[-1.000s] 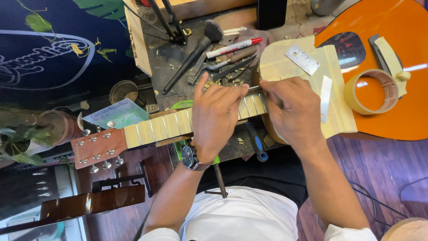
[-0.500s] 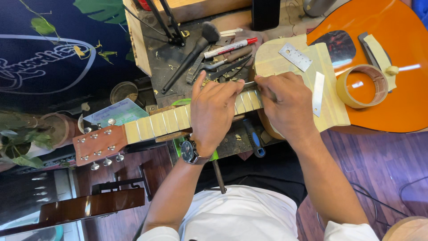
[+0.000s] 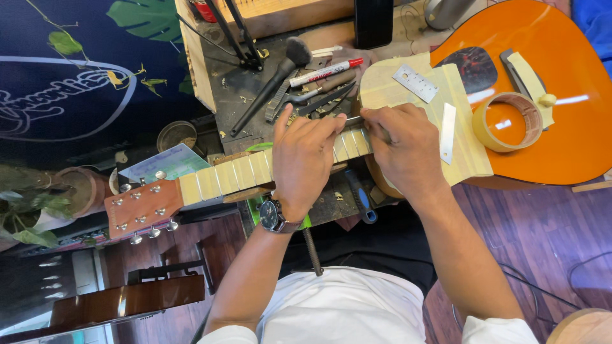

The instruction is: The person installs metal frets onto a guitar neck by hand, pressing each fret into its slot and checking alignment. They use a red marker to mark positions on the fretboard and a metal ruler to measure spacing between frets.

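An orange acoustic guitar (image 3: 561, 127) lies across a workbench, its neck (image 3: 223, 177) covered in pale masking tape between the frets. My left hand (image 3: 305, 159) presses down on the middle of the neck, fingers spread over the fretboard. My right hand (image 3: 403, 145) grips a thin metal tool (image 3: 352, 120) whose tip rests on a fret by my left fingertips. The reddish headstock (image 3: 141, 207) with its tuners points to the left. A watch (image 3: 273, 215) sits on my left wrist.
A masking-tape roll (image 3: 507, 121) and a small steel ruler (image 3: 415, 83) lie on the guitar body. On the bench behind are a brush (image 3: 274, 83), a red-capped marker (image 3: 325, 71) and several files. Another guitar body (image 3: 121, 304) shows at lower left; plants at left.
The view has shifted slightly. Both hands stay on the neck, the right hand with the tool having slid a little along the fret.
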